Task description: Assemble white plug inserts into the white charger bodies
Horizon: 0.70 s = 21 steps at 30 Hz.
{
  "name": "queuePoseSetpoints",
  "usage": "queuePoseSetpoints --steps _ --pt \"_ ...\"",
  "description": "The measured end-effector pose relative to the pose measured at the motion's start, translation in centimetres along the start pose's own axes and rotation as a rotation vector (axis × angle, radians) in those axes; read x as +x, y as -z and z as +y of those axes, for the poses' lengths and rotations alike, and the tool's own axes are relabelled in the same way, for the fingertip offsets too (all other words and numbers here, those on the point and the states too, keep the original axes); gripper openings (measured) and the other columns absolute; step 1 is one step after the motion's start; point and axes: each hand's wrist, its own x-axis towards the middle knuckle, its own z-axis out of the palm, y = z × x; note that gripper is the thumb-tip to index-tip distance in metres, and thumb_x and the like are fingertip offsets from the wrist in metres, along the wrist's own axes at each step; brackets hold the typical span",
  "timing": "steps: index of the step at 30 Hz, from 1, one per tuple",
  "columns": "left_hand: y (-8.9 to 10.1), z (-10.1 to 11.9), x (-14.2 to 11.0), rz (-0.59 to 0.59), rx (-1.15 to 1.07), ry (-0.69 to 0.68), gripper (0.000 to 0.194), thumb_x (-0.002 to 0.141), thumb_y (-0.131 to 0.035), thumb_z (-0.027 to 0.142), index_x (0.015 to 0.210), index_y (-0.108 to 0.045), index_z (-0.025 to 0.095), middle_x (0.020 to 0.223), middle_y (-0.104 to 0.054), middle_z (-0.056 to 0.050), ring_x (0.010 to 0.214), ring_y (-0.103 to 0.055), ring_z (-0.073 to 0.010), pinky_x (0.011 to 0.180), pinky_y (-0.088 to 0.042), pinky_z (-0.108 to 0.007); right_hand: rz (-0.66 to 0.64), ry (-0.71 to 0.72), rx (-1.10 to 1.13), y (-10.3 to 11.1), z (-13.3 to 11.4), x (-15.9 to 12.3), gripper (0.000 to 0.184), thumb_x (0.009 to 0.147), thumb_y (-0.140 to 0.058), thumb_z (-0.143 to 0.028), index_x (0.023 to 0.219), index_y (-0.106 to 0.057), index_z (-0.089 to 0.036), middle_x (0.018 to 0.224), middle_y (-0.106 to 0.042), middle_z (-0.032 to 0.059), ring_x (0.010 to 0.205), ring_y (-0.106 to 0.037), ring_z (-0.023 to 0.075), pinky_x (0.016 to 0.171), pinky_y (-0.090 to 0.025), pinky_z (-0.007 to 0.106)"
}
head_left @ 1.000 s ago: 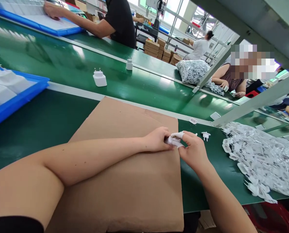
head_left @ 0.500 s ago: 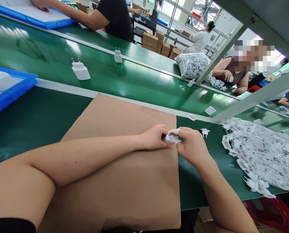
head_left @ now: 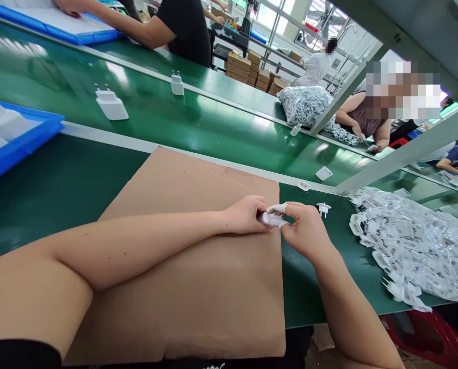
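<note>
Both hands meet at the far right edge of the cardboard sheet, and between them sits a small white plug piece. The left hand is curled nearly closed, fingertips pinching the piece's left end; the right hand is curled too, its white-capped fingertip pressing on top while the thumb grips from below. The piece's long axis runs roughly left to right between the two hands; which way its prongs face, I cannot tell. Just beyond the right hand a loose white plug insert stands on the green table, prongs down. Further right lies a heap of bagged white parts
</note>
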Motion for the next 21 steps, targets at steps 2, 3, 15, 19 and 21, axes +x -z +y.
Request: queuePoseSetpoints --steps 2,3,15,19,21 --pt "0.0 0.0 0.0 0.010 -0.004 -0.003 0.020 0.074 -0.086 0.035 0.074 -0.075 0.018 0.080 -0.054 0.000 0.077 -0.058 -0.0174 0.067 -0.043 -0.028 0.046 0.020 0.035 -0.5 0.4 -0.3 0.035 0.064 -0.054 0.000 0.080 -0.076 -0.023 0.075 -0.064 0.0022 0.070 -0.056 0.0182 0.057 -0.034 0.029" --pt "0.0 0.0 0.0 0.014 -0.006 -0.005 0.019 0.074 -0.085 0.035 0.075 -0.075 0.018 0.081 -0.054 0.000 0.077 -0.058 -0.0173 0.067 -0.043 -0.028 0.083 0.035 0.057 -0.8 0.6 -0.5 0.038 0.066 -0.054 -0.001 0.086 -0.077 -0.024 0.077 -0.066 0.0026 0.073 -0.058 0.0192 0.059 -0.037 0.029" --pt "0.2 0.2 0.0 0.008 -0.038 0.017 0.016 0.074 -0.081 0.030 0.071 -0.072 0.018 0.081 -0.053 0.000 0.074 -0.057 -0.0162 0.067 -0.043 -0.029 0.296 0.084 0.219 -3.4 1.0 -1.3 0.024 0.086 -0.062 -0.019 0.099 -0.080 -0.028 0.082 -0.067 0.0047 0.085 -0.063 0.0239 0.085 -0.056 0.043" --pt "0.3 0.3 -0.1 0.009 -0.035 0.028 0.018 0.073 -0.083 0.031 0.072 -0.072 0.018 0.082 -0.054 0.000 0.075 -0.056 -0.0166 0.068 -0.044 -0.029 0.307 -0.075 0.489 -3.5 1.5 -0.8 0.016 0.087 -0.069 -0.029 0.099 -0.079 -0.027 0.086 -0.072 0.0045 0.082 -0.066 0.0231 0.083 -0.057 0.044" --pt "0.3 0.4 -0.2 0.010 -0.010 0.037 0.021 0.072 -0.086 0.034 0.074 -0.073 0.017 0.084 -0.055 -0.001 0.076 -0.056 -0.0173 0.067 -0.044 -0.030 0.340 -0.217 0.722 -3.4 1.8 -0.5 0.020 0.085 -0.073 -0.036 0.102 -0.078 -0.025 0.089 -0.074 0.0042 0.079 -0.067 0.0215 0.078 -0.057 0.042"
